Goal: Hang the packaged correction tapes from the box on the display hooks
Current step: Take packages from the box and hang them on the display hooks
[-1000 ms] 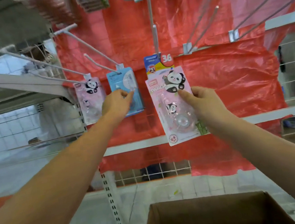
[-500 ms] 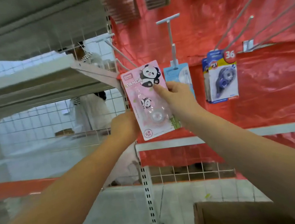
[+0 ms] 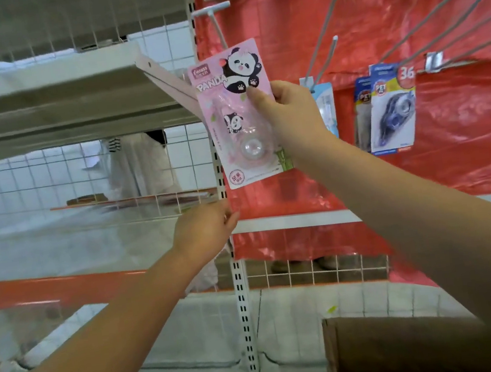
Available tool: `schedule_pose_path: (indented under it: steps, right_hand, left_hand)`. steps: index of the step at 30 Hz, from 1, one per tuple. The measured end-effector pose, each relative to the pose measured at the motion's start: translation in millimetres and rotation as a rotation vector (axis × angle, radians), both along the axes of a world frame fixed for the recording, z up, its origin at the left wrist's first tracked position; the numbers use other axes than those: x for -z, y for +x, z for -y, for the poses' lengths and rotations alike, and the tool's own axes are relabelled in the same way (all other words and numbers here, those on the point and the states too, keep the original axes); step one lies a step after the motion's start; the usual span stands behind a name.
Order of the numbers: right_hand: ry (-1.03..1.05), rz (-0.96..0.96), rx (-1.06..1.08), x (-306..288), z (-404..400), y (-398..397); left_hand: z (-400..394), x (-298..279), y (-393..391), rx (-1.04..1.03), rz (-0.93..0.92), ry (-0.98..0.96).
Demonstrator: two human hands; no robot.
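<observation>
My right hand [image 3: 286,116] pinches a pink panda correction tape pack [image 3: 237,115] by its right edge and holds it upright in front of the leftmost display hook [image 3: 213,19]. Below the pack, my left hand [image 3: 205,232] hangs with relaxed fingers and holds nothing. A light blue pack [image 3: 328,107] hangs on the hook behind my right hand. Further right, dark blue tape packs [image 3: 391,109] hang on another hook. A corner of the cardboard box [image 3: 397,349] shows at the bottom right.
Several bare metal hooks [image 3: 329,21] jut out from the red-covered back panel [image 3: 464,143]. A white slotted upright [image 3: 242,294] divides this bay from the wire-backed white shelves [image 3: 50,95] on the left. Behind the mesh stands a person in white.
The view has swung left. My right hand has raised the panda pack toward the leftmost hook. My left hand has dropped away below the pack.
</observation>
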State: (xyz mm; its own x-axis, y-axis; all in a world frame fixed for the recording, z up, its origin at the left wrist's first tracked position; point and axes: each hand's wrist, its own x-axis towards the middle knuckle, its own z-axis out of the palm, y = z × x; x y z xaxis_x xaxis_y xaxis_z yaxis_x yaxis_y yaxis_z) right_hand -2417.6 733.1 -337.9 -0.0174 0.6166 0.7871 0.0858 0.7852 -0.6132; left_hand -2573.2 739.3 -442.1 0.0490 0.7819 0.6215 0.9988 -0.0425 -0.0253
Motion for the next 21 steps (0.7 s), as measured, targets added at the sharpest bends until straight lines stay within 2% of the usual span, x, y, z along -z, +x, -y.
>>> schedule_pose_path:
  steps: [11,21]
  right_hand:
    - [-0.03,-0.05,0.021,-14.3,-1.0,-17.8]
    - [-0.117,-0.141,-0.072,-20.7,7.6,-10.3]
  left_hand:
    - [1.0,15.3,-0.8,0.019,0.042,-0.074]
    - [4.3,24.4,8.8,0.056,0.032,-0.125]
